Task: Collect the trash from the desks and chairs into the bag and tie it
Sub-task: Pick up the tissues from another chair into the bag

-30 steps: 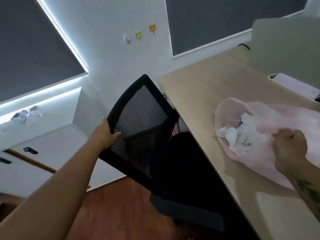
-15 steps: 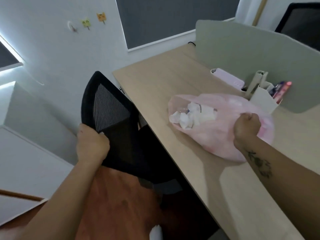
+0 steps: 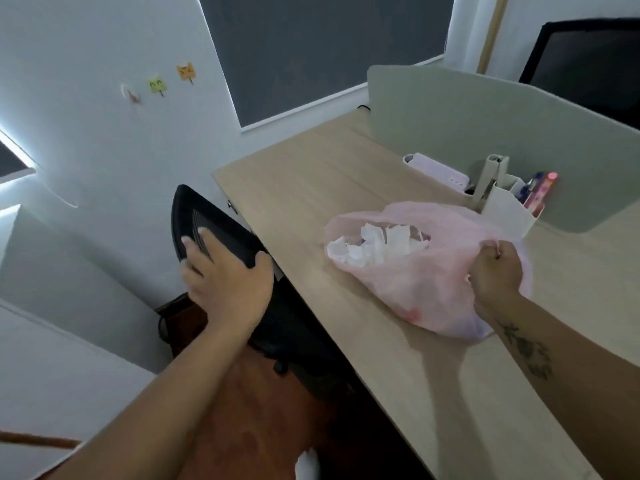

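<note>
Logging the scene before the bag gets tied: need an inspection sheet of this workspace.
Surface: wooden desk.
Job's things: bag lying on desk, mouth open, tissues inside.
Clutter: pen holder and tray by divider.
Grippers: left hand holds chair back; right hand grips bag's rim.
Cables: black cable at desk's far edge.
Surroundings: blind, stickers on wall, second chair behind divider.

There are two hands (image 3: 228, 282) (image 3: 496, 271), one bag (image 3: 415, 292), one bench (image 3: 311, 174), one divider (image 3: 467, 116), three wall hooks (image 3: 131, 93) (image 3: 157, 85) (image 3: 185, 71), one near chair (image 3: 207, 223), one far chair (image 3: 588, 64).
</note>
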Demonstrator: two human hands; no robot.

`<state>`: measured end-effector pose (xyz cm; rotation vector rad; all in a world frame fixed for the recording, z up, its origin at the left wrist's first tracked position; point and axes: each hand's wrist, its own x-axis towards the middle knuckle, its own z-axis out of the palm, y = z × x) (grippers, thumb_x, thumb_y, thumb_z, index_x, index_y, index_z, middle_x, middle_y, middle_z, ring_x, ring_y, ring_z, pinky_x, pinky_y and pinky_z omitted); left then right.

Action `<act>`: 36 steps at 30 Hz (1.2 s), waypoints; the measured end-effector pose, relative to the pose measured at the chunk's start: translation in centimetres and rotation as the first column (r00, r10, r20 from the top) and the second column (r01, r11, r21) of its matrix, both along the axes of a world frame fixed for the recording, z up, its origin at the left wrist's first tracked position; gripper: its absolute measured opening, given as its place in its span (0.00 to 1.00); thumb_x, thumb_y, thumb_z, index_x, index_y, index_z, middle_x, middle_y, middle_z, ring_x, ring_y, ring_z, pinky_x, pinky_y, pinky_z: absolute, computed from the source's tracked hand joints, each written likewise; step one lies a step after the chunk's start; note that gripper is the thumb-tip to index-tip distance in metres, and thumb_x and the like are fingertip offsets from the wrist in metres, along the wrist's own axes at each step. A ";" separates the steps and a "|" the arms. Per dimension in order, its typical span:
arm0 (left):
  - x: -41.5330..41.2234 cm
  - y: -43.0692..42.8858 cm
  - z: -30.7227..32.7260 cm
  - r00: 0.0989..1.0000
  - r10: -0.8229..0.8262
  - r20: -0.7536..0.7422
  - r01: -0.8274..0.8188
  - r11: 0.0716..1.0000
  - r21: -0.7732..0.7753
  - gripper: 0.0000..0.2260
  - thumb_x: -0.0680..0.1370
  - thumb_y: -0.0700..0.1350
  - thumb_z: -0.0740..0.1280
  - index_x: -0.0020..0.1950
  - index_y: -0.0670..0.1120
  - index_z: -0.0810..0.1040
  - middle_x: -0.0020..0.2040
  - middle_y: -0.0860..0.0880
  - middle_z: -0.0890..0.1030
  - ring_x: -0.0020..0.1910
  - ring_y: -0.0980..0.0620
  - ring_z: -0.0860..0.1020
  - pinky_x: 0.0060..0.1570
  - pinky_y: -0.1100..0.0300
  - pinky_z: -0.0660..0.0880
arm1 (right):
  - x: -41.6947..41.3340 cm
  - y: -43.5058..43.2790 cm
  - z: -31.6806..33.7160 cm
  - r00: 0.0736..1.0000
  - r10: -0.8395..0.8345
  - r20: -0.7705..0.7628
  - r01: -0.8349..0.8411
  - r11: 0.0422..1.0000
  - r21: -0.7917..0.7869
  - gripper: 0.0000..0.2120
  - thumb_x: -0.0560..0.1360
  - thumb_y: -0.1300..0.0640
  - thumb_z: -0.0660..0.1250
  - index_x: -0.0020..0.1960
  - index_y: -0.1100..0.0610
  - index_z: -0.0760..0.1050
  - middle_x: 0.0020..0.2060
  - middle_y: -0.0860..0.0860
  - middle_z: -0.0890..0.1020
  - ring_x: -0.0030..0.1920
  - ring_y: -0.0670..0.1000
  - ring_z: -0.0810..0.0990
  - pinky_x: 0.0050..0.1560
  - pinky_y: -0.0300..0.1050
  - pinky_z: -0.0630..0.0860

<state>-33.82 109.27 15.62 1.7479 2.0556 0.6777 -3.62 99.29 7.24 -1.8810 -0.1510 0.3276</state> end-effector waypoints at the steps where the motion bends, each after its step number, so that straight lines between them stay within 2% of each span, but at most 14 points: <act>1: 0.6 1.8 0.4 0.988 -0.129 -0.086 0.136 0.988 0.077 0.40 0.77 0.59 0.63 0.81 0.51 0.43 0.81 0.45 0.43 0.79 0.39 0.44 0.76 0.43 0.46 | 0.1 -0.1 -0.1 1.000 -0.008 0.016 0.008 1.000 -0.004 0.09 0.79 0.51 0.53 0.48 0.48 0.72 0.49 0.54 0.78 0.53 0.61 0.78 0.59 0.61 0.76; 3: 2.6 6.1 0.7 0.933 -0.318 -0.166 0.332 0.941 0.064 0.44 0.74 0.66 0.63 0.80 0.55 0.40 0.81 0.47 0.41 0.79 0.39 0.41 0.76 0.41 0.42 | 0.0 -0.1 0.0 0.999 -0.020 0.041 0.021 1.000 -0.013 0.09 0.80 0.50 0.53 0.48 0.48 0.72 0.49 0.54 0.78 0.52 0.60 0.78 0.59 0.60 0.76; 7: 9.1 16.0 -2.9 0.772 -0.579 -0.261 0.553 0.815 -0.171 0.52 0.70 0.72 0.65 0.78 0.57 0.31 0.81 0.48 0.38 0.78 0.35 0.42 0.74 0.39 0.46 | 0.1 0.5 -0.9 0.989 -0.104 0.104 0.108 0.993 -0.040 0.11 0.81 0.50 0.53 0.48 0.52 0.72 0.47 0.54 0.78 0.51 0.61 0.77 0.57 0.61 0.76; 11: 14.4 21.2 -8.6 0.575 -0.782 -0.241 0.682 0.621 -0.387 0.57 0.68 0.71 0.68 0.77 0.56 0.29 0.81 0.48 0.38 0.78 0.34 0.45 0.73 0.37 0.51 | -0.8 0.5 -2.3 0.958 -0.224 0.177 0.247 0.961 -0.124 0.15 0.80 0.47 0.54 0.44 0.57 0.71 0.42 0.57 0.78 0.46 0.63 0.77 0.51 0.64 0.76; 13: 15.7 22.3 -11.5 0.512 -0.837 -0.192 0.711 0.539 -0.451 0.57 0.68 0.69 0.70 0.78 0.55 0.32 0.81 0.47 0.44 0.78 0.35 0.50 0.72 0.38 0.55 | -1.8 0.5 -2.5 0.940 -0.273 0.205 0.309 0.936 -0.170 0.16 0.81 0.49 0.54 0.45 0.59 0.71 0.42 0.58 0.78 0.46 0.62 0.76 0.51 0.61 0.76; 16: 16.7 23.6 -15.2 0.502 -0.860 -0.098 0.751 0.489 -0.444 0.45 0.73 0.62 0.68 0.81 0.49 0.46 0.76 0.41 0.63 0.73 0.36 0.63 0.68 0.45 0.65 | -3.3 0.7 -3.0 0.910 -0.328 0.254 0.386 0.894 -0.228 0.15 0.81 0.50 0.55 0.46 0.60 0.72 0.41 0.56 0.77 0.45 0.59 0.75 0.47 0.52 0.72; 19: 16.5 24.1 -17.7 0.466 -0.884 -0.022 0.850 0.455 -0.266 0.17 0.81 0.49 0.61 0.67 0.43 0.70 0.60 0.37 0.78 0.58 0.37 0.77 0.52 0.50 0.73 | -5.0 0.0 -4.8 0.893 -0.291 0.342 0.415 0.826 -0.382 0.15 0.80 0.49 0.55 0.50 0.58 0.75 0.45 0.59 0.77 0.46 0.61 0.76 0.47 0.52 0.73; 21: 16.0 23.7 -18.6 0.472 -0.882 0.006 0.875 0.467 -0.127 0.08 0.82 0.45 0.59 0.54 0.42 0.73 0.50 0.38 0.81 0.47 0.38 0.78 0.42 0.53 0.71 | -6.3 -0.6 -6.4 0.885 -0.283 0.370 0.444 0.753 -0.486 0.15 0.81 0.50 0.56 0.54 0.58 0.77 0.48 0.62 0.76 0.49 0.63 0.75 0.51 0.56 0.74; 24: 15.7 23.0 -18.9 0.517 -0.845 0.139 0.856 0.513 -0.069 0.07 0.82 0.41 0.57 0.48 0.42 0.73 0.45 0.41 0.79 0.41 0.44 0.75 0.40 0.57 0.66 | -8.4 -0.4 -7.3 0.894 -0.305 0.329 0.441 0.728 -0.525 0.15 0.81 0.52 0.57 0.57 0.59 0.77 0.49 0.62 0.76 0.50 0.63 0.75 0.51 0.53 0.74; 26: 16.8 23.5 -18.2 0.517 -0.827 0.222 0.855 0.511 -0.087 0.08 0.82 0.40 0.56 0.49 0.41 0.73 0.45 0.42 0.78 0.42 0.45 0.75 0.40 0.58 0.66 | -8.9 0.5 -6.3 0.897 -0.369 0.241 0.441 0.778 -0.448 0.13 0.82 0.53 0.56 0.54 0.58 0.76 0.46 0.58 0.77 0.45 0.60 0.77 0.44 0.46 0.72; 29: 21.1 25.8 -13.7 0.487 -0.821 0.297 0.870 0.487 -0.079 0.09 0.80 0.41 0.57 0.47 0.40 0.76 0.45 0.41 0.79 0.45 0.42 0.78 0.41 0.54 0.70 | -5.7 1.4 -2.3 0.833 -0.543 -0.103 0.535 0.839 -0.095 0.10 0.82 0.59 0.54 0.49 0.58 0.73 0.38 0.54 0.76 0.34 0.56 0.76 0.32 0.40 0.72; 32: 26.6 27.8 -4.4 0.428 -0.858 0.282 0.890 0.454 0.030 0.10 0.77 0.41 0.59 0.47 0.40 0.80 0.43 0.40 0.79 0.42 0.43 0.78 0.40 0.52 0.74 | 0.3 1.5 5.4 0.793 -0.514 -0.329 0.588 0.787 0.187 0.11 0.76 0.71 0.53 0.41 0.62 0.71 0.32 0.56 0.74 0.29 0.56 0.73 0.25 0.38 0.70; 34: 29.8 28.6 2.9 0.398 -0.862 0.313 0.871 0.463 0.165 0.13 0.77 0.44 0.59 0.49 0.39 0.81 0.45 0.38 0.80 0.44 0.41 0.79 0.44 0.48 0.78 | 3.1 1.8 11.8 0.752 -0.573 -0.327 0.657 0.690 0.302 0.14 0.73 0.74 0.52 0.38 0.63 0.73 0.33 0.60 0.74 0.23 0.52 0.73 0.21 0.35 0.68; 36: 31.3 28.6 9.5 0.346 -0.866 0.362 0.835 0.460 0.303 0.14 0.76 0.47 0.58 0.47 0.41 0.79 0.43 0.41 0.80 0.44 0.41 0.79 0.44 0.48 0.78 | 4.0 2.4 17.2 0.732 -0.675 -0.088 0.665 0.681 0.307 0.10 0.77 0.68 0.54 0.45 0.62 0.73 0.42 0.59 0.73 0.32 0.53 0.75 0.29 0.38 0.71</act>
